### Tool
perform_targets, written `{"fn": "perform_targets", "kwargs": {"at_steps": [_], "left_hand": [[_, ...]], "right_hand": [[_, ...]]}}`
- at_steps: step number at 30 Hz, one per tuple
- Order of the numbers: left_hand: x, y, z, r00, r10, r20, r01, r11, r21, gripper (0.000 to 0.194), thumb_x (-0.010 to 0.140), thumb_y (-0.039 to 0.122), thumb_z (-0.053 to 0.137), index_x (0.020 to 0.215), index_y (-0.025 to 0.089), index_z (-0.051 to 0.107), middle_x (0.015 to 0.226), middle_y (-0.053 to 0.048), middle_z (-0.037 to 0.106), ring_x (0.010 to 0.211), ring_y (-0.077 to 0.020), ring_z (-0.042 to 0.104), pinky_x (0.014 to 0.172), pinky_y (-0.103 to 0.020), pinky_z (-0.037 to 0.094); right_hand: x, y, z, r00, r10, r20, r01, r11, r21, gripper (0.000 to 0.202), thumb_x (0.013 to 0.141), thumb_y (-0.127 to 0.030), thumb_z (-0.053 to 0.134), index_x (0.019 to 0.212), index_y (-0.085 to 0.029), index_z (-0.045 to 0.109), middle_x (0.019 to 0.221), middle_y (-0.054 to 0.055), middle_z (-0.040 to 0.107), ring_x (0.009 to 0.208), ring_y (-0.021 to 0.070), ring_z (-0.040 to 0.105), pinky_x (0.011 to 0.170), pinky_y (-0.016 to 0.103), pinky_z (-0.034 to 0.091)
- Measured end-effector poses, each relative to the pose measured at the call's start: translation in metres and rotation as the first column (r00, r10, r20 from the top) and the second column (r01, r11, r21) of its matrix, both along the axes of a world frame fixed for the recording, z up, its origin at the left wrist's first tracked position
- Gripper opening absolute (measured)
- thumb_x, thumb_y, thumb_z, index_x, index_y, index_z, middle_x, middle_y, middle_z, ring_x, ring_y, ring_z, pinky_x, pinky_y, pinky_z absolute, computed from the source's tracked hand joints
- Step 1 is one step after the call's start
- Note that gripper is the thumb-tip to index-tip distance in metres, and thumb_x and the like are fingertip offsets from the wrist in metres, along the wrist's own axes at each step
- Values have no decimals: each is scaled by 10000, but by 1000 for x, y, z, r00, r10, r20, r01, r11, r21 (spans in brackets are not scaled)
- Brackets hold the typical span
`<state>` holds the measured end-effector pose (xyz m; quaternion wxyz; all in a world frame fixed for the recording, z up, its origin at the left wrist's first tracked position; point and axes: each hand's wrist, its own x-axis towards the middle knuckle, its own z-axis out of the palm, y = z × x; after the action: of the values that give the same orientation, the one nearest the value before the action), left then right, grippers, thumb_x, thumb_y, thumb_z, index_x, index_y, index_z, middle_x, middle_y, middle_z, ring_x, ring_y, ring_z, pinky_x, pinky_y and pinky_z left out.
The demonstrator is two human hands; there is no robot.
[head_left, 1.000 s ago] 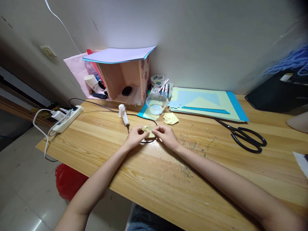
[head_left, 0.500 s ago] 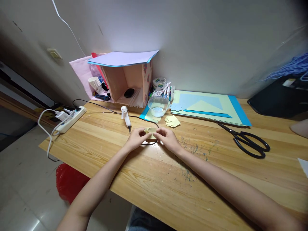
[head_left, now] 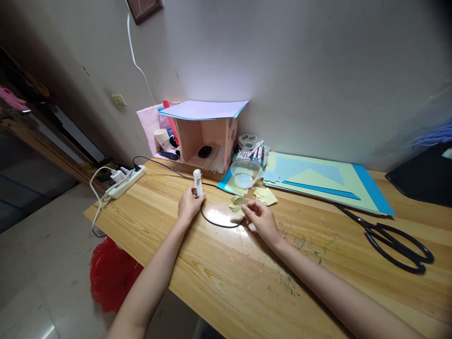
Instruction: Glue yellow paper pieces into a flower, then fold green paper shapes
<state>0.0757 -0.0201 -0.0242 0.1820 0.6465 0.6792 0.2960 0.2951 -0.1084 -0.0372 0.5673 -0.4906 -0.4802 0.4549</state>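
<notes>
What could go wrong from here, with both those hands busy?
The black cord loops between the left hand, on the white tool, and the right hand; lifting the tool might drag it against the held yellow paper.

The tool looks like a glue gun; if hot, it could burn, though heat can't be seen.

The loose yellow pieces beyond the right hand could get knocked.

Left forearm (head_left: 155, 273), right forearm (head_left: 325, 285) — both bare, slim, smoothly tapered — dark clothing (head_left: 207, 330), barely showing
</notes>
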Motion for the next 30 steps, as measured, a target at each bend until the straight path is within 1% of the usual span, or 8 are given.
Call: {"fn": "perform_targets", "kwargs": {"at_steps": [3, 6, 11, 17, 19, 22, 25, 30], "left_hand": [[-11, 2, 2, 999, 15, -37, -14, 1000, 15, 264, 635, 285, 578, 874, 175, 576, 845, -74, 640, 767, -211, 588, 623, -264, 393], [-26, 7, 7, 987, 112, -115, -111, 994, 11, 254, 636, 288, 556, 861, 178, 599, 852, -88, 644, 782, -234, 586, 629, -282, 391], [-35, 12, 11, 980, 122, -159, -125, 992, -10, 268, 671, 261, 514, 911, 168, 588, 893, -103, 625, 857, -241, 571, 698, -290, 397], [-7, -17, 22, 922, 306, -235, -288, 951, 111, 638, 649, 293, 601, 1180, 22, 376, 1183, -254, 390, 1127, -330, 372, 893, -398, 330], [12, -33, 27, 952, 240, -187, -208, 962, 174, 611, 684, 302, 587, 1186, 45, 354, 1169, -222, 390, 1128, -311, 358, 910, -417, 316], [48, -53, 29, 993, -117, -4, 116, 981, 157, 363, 791, 360, 474, 1069, 128, 459, 1065, -136, 462, 1039, -238, 432, 904, -384, 333], [89, -57, 24, 881, -365, 300, 361, 930, 70, 376, 774, 406, 503, 1046, 147, 490, 1069, -119, 494, 920, -185, 503, 819, -311, 393], [140, -45, 15, 700, -482, 528, 562, 827, 10, 276, 739, 353, 541, 870, 113, 580, 821, -52, 597, 751, -155, 532, 710, -268, 413]], "right_hand": [[0, -1, 2, 1000, -6, -14, 6, 1000, 0, 271, 711, -420, 600, 687, -188, 463, 598, -41, 452, 449, 87, 461, 437, 247, 416], [0, -2, 3, 999, -5, -34, 5, 1000, 2, 264, 707, -411, 605, 683, -192, 461, 586, -45, 432, 448, 89, 457, 428, 250, 421], [2, 0, -1, 999, -24, -23, 24, 1000, 10, 260, 707, -405, 610, 704, -183, 474, 576, -43, 447, 455, 90, 456, 443, 246, 414], [8, 4, -2, 999, -32, -18, 32, 999, -6, 288, 693, -428, 620, 679, -178, 476, 541, -37, 475, 462, 98, 463, 454, 236, 404], [11, 6, 0, 999, -40, -25, 39, 999, -27, 305, 678, -441, 629, 660, -176, 480, 528, -35, 484, 456, 94, 458, 451, 229, 403], [15, 10, 3, 997, -50, -50, 47, 996, -71, 328, 653, -457, 644, 628, -170, 487, 524, -28, 496, 441, 88, 450, 437, 223, 397], [24, 10, 7, 996, -45, -78, 36, 993, -115, 343, 616, -460, 670, 611, -164, 498, 535, -21, 515, 437, 88, 466, 439, 224, 402], [53, -3, 17, 997, -37, -69, 26, 987, -156, 344, 593, -451, 685, 590, -159, 503, 514, -29, 516, 451, 86, 483, 456, 214, 405]]}}
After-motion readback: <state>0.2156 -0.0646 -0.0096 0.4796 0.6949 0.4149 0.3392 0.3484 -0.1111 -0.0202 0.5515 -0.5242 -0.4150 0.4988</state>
